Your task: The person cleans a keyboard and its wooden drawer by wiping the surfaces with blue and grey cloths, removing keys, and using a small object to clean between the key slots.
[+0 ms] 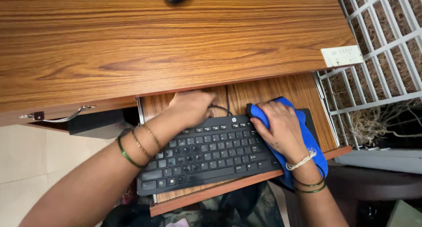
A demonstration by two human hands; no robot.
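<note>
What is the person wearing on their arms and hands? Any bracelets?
Both arms are bare, with no sleeves. The left hand has thin bangles on its wrist: one green and a couple that look gold. The right hand has a whitish beaded bracelet at the wrist, with thin green bangles just behind it. A small dark mark shows on the back of the right hand.

a small rectangular paper label [342, 56] sits at the right front corner of the wooden surface [176, 42], its outer end sticking just past the edge toward the white window grille [378, 55]. it is off-white with faint rows of small dark print, too small to tell apart. a tiny white round logo [232, 119] marks the black keyboard [206, 154] at its top edge.
</note>
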